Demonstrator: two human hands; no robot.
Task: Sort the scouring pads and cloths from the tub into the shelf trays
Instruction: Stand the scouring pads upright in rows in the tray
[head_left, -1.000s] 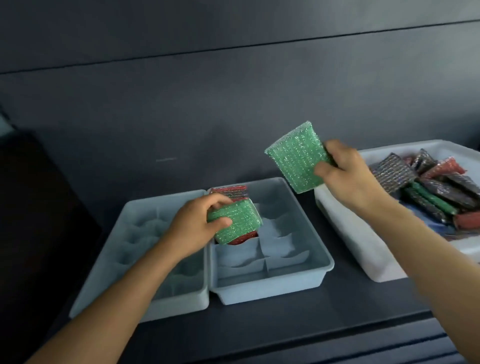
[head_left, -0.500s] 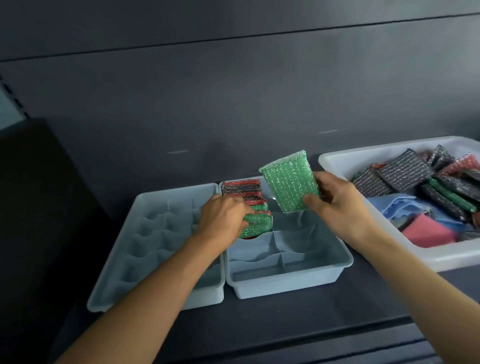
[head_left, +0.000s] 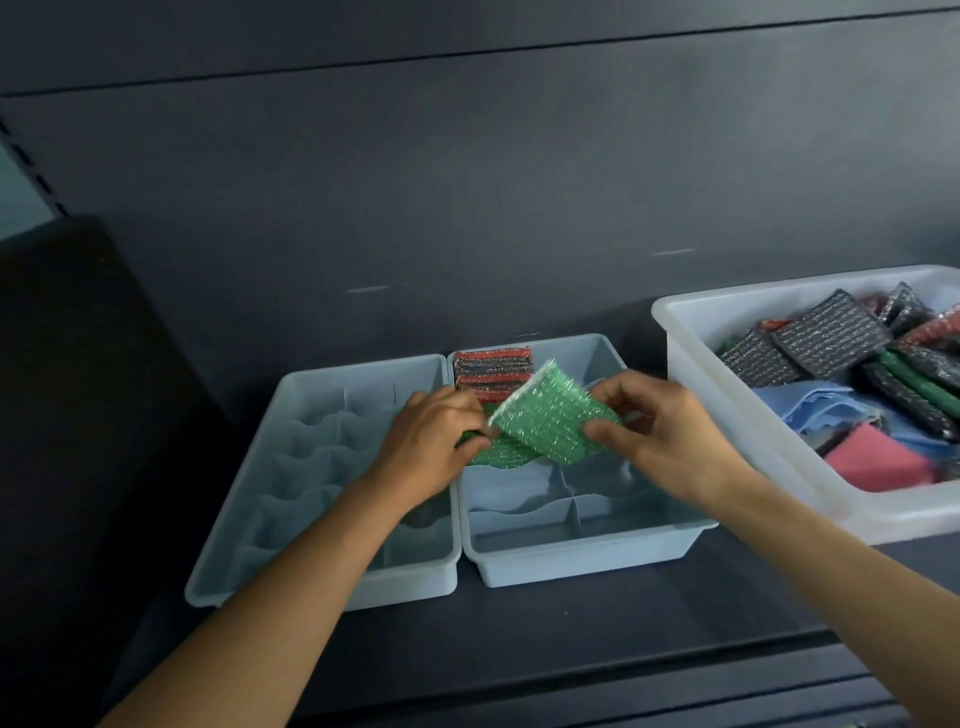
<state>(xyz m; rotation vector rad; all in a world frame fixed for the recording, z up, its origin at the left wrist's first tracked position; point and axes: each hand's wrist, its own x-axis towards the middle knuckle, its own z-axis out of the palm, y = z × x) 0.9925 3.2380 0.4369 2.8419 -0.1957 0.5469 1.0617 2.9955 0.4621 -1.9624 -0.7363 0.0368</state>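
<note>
Right hand (head_left: 670, 441) brought its green scouring pad (head_left: 553, 415) down from the tub (head_left: 691, 332) side, pinching it just beside left hand (head_left: 431, 441), which pinched another green pad (head_left: 498, 452) in the right tray (head_left: 582, 561). Drop-in looked imminent; tub remained well stocked.

Two bare forearms enter from the lower edge of the frame, one from about 7 o'clock, the other from about 4 o'clock. No sleeves visible on either; both arms are uncovered up to where the frame cuts them off. Left hand (head_left: 426, 441): bare, no glove, no ring or band seen on the visible fingers (head_left: 467, 402). Right hand (head_left: 670, 431): bare likewise, no glove, wrist without watch or strap. Nails short, unpainted as far as the soft focus allows. Nothing else of the person shows.
</note>
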